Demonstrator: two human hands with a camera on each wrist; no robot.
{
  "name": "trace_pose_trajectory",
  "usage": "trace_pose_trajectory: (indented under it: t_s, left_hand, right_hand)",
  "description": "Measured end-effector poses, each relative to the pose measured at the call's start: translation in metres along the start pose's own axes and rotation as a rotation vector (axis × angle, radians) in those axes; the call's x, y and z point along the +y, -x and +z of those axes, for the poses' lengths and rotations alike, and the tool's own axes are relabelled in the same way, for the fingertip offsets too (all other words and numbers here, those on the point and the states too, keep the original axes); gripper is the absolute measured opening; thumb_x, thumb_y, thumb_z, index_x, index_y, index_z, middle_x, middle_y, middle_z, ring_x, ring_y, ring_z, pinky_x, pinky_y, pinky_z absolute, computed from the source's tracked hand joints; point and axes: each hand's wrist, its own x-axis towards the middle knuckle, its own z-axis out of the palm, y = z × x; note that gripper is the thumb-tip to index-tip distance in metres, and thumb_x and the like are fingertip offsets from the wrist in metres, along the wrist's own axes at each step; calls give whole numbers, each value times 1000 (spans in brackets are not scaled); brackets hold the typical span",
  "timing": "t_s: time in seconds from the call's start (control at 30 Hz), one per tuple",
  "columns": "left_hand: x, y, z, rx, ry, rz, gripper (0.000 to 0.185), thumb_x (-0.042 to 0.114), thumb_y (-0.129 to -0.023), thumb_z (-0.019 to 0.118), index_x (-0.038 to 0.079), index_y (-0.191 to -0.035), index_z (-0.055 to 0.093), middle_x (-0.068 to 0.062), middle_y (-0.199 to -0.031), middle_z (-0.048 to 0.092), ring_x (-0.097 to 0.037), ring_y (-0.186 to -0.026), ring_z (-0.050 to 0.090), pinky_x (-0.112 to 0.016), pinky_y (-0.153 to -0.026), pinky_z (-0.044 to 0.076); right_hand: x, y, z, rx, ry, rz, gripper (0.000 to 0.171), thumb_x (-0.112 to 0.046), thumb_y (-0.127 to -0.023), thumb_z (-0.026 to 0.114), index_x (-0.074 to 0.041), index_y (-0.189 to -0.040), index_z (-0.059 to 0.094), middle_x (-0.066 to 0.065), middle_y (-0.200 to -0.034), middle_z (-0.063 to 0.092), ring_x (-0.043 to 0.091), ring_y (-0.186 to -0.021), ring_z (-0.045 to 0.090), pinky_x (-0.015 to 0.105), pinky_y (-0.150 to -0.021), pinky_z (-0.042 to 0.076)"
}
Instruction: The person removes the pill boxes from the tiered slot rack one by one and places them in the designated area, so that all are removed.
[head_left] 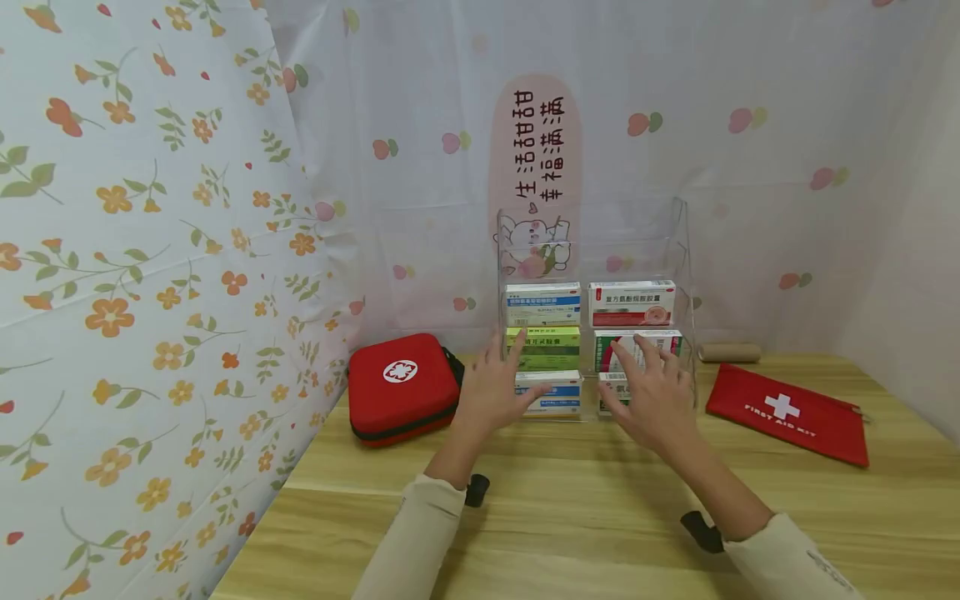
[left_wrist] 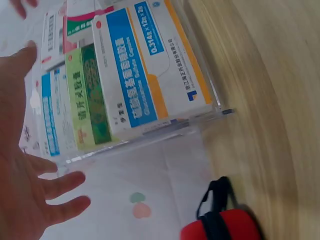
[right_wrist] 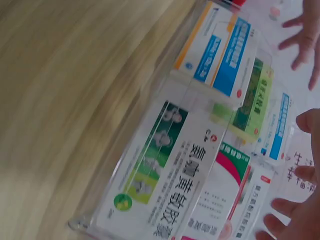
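A clear acrylic rack [head_left: 596, 237] stands on the table with medicine boxes in two columns. The left column has a blue-and-white box [head_left: 543, 310], a green box [head_left: 558, 354] and a second blue-and-white box [head_left: 564, 398]. On the right are a red-and-white box [head_left: 632, 302], a white box with green and magenta [right_wrist: 225, 190], and a white-and-green box [right_wrist: 170, 165] in front. My left hand [head_left: 487, 396], fingers spread, is before the left column, overlapping its edge. My right hand [head_left: 660, 400] is spread likewise before the right column, partly covering the lower boxes. Both hold nothing.
A red zippered case [head_left: 405, 392] with a white emblem sits left of the rack. To the right lie a red first aid pouch [head_left: 787, 412] and a tan cylinder [head_left: 729, 352]. Patterned curtains [head_left: 420, 100] close off the back and left side of the wooden table [head_left: 570, 517].
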Motion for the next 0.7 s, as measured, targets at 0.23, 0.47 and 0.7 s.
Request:
trace_pose_trajectory:
  t_s: [0.23,0.47,0.7]
  left_hand:
    - [-11,1,4,-25,133,-1,95,68,-85,62,31,-159,15,-12,-163,20,-32,-129,53,-46,-85,54]
    - [-19,-2,8,-38,157,-38,98,63,-80,72,33,-158,20,-11,-159,29,-28,-118,59,-45,-76,56]
    - [-27,-4,12,-63,209,-33,95,55,-79,78,40,-156,25,-9,-160,28,-31,-119,59,-54,-80,53]
  right_hand:
    - [-7,2,4,-8,-186,6,45,-24,-91,68,-3,-129,59,23,-131,55,45,-117,52,60,-85,51]
    - [-19,1,11,9,-326,7,43,-21,-88,73,-1,-125,63,21,-117,64,38,-102,62,52,-79,53]
    - [-23,-3,21,-38,-421,47,43,-22,-89,75,0,-125,63,20,-112,64,33,-92,62,46,-72,53]
